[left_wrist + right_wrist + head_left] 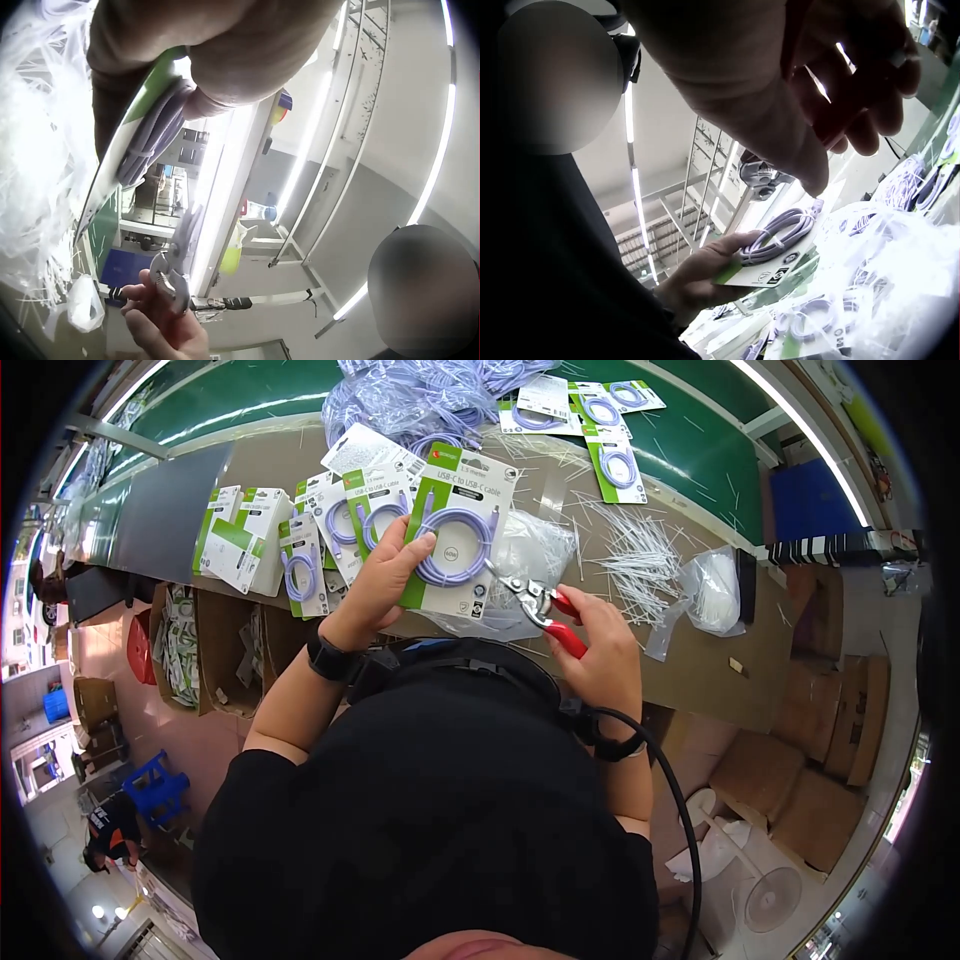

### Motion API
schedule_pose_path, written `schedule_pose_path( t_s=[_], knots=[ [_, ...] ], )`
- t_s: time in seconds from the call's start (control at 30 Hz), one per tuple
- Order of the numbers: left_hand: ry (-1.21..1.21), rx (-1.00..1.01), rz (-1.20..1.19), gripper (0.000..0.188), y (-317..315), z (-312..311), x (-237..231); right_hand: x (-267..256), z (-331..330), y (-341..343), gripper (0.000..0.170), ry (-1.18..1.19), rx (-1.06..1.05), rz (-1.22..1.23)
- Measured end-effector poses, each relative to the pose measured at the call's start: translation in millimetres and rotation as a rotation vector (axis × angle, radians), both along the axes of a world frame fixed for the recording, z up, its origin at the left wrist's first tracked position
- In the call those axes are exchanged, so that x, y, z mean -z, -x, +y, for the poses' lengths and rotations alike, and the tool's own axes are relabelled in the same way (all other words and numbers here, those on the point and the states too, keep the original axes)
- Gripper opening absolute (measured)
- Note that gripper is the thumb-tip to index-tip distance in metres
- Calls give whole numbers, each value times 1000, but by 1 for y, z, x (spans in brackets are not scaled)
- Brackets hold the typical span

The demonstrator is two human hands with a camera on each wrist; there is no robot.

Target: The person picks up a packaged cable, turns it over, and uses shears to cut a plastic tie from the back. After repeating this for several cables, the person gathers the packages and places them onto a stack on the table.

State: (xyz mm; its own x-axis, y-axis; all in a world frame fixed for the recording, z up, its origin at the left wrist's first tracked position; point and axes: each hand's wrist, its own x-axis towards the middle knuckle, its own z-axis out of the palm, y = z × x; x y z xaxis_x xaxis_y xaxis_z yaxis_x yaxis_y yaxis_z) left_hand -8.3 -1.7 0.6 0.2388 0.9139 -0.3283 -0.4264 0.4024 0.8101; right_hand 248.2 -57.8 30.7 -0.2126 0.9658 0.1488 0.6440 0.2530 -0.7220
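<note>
My left hand pinches a white-and-green cable card by its left edge, thumb on the front. A coil of lilac USB-C cable is fastened to the card. In my right hand are red-handled cutters, their tip close to the coil's lower right side. The left wrist view shows the coiled cable edge-on, with the metal cutters beyond it. From the right wrist, the same card appears below the cutters' metal head.
Several carded cables and white boxes lie to the left. Bagged lilac cables pile at the back. Loose white ties and a clear bag are on the right. Cardboard boxes stand below the table's left edge.
</note>
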Motion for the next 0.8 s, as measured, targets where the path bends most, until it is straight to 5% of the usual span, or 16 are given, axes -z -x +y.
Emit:
schedule_pose_path(
  t_s=[0.1,0.3,0.53,0.8],
  knots=[
    [-73,-18,66,37,-1,-2,-3,-2,-3,3,49,-134,24,-293],
    [-305,17,235,34,2,-4,3,-5,-1,3,50,-147,-1,-359],
    [-631,163,770,33,-4,-16,-17,-24,2,9,47,-137,-46,-498],
    [-640,248,779,34,-11,-19,-11,-23,15,3,38,-136,-204,-728]
  ],
)
